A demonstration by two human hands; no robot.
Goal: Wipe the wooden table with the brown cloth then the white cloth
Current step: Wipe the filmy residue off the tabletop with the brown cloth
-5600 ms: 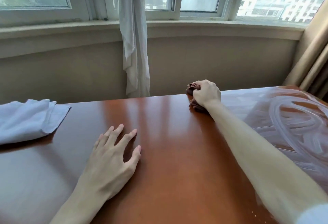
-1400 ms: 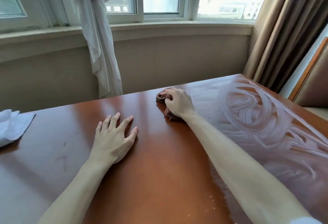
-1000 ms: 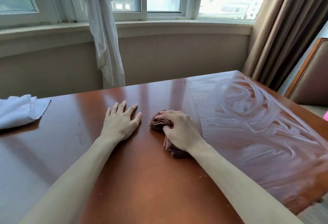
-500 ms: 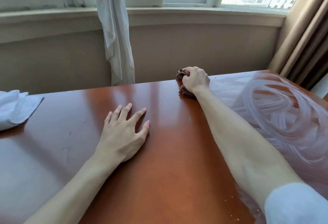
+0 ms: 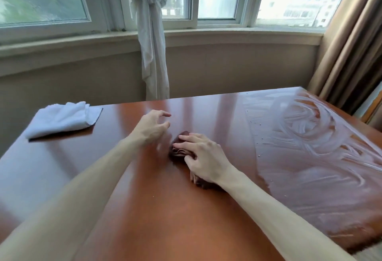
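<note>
Cloth handling looks easy: the brown cloth point(image 5: 182, 151) is soft, light and bunched in folds, so I judge it needs pressure from above, with the palm on its middle. It lies near the centre of the wooden desk point(image 5: 165, 209), under the right hand point(image 5: 203, 157), whose fingers lie spread and press it flat. The left hand point(image 5: 152, 126) hovers just beside it, fingers loosely curled, holding nothing. The desk is glossy and hard, with wet streaks point(image 5: 310, 136) on its right part. The white cloth point(image 5: 62, 118), fluffy and folded, waits at the far left corner.
</note>
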